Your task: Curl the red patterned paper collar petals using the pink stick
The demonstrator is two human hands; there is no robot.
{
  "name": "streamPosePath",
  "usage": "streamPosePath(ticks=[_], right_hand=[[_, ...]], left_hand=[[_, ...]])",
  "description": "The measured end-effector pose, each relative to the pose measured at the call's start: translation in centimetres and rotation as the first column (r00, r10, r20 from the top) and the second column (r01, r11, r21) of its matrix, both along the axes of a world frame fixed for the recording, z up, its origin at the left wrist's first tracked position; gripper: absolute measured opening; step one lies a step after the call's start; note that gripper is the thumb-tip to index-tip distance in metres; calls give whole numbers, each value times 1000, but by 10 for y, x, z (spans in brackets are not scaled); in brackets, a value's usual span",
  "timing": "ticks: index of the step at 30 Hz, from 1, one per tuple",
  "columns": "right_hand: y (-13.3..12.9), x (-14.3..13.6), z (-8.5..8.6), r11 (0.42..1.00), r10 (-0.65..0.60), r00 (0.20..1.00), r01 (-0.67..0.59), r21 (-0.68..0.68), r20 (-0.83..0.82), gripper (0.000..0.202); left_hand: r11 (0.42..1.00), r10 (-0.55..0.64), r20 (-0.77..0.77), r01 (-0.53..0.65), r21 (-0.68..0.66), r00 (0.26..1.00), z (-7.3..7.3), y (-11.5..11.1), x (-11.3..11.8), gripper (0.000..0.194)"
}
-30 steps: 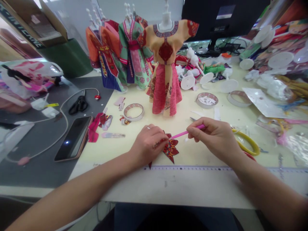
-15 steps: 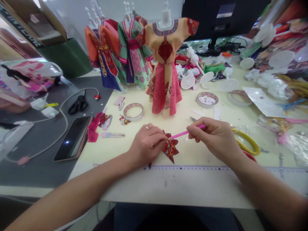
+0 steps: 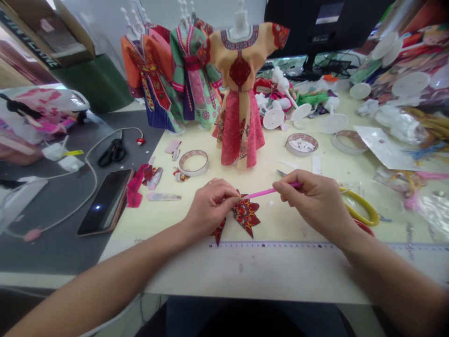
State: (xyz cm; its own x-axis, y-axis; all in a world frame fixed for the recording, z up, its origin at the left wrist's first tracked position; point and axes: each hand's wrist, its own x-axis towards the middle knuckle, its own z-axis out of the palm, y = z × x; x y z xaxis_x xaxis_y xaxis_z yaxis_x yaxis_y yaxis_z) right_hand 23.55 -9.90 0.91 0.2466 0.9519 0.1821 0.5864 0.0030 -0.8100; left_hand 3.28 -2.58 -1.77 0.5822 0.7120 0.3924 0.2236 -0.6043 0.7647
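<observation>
My right hand (image 3: 312, 201) pinches a slim pink stick (image 3: 263, 192) between thumb and fingers. The stick slants down to the left, and its thin pale tip reaches the fingertips of my left hand (image 3: 210, 206). Those left fingers are pressed together over the edge of a dark red patterned fabric piece (image 3: 246, 214) with pointed edges. What they pinch is too small to make out. One pointed part of the fabric shows below my left hand. Partly under my right hand lie scissors-like yellow and red loops (image 3: 365, 213), with a metal tip (image 3: 281, 172) beyond the knuckles.
A white ruler (image 3: 280, 245) runs along the front of the table. Dressed doll stands (image 3: 239, 103) rise behind my hands. Tape rolls (image 3: 194, 163), fabric scraps (image 3: 135, 187), a phone (image 3: 105, 202) and black scissors (image 3: 112, 152) lie to the left. Doll parts and bags crowd the right.
My left hand has shifted slightly left and uncovered more of the patterned fabric. The stick's tip has risen a little, so the stick lies flatter. My right hand has barely moved.
</observation>
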Motion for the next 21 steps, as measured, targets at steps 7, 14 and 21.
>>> streamPosePath(ticks=[7,14,21], right_hand=[[0,1,0,1000,11,983,-16,25,182,18],[1,5,3,1000,-1,984,-4,30,180,21],[-1,15,10,1000,-9,982,10,-5,190,25]], left_hand=[[999,43,-38,-43,-6,998,2,2,-2,9],[999,39,-75,-40,-7,996,-2,3,-2,12],[970,-36,-190,79,229,981,-15,8,-2,17]])
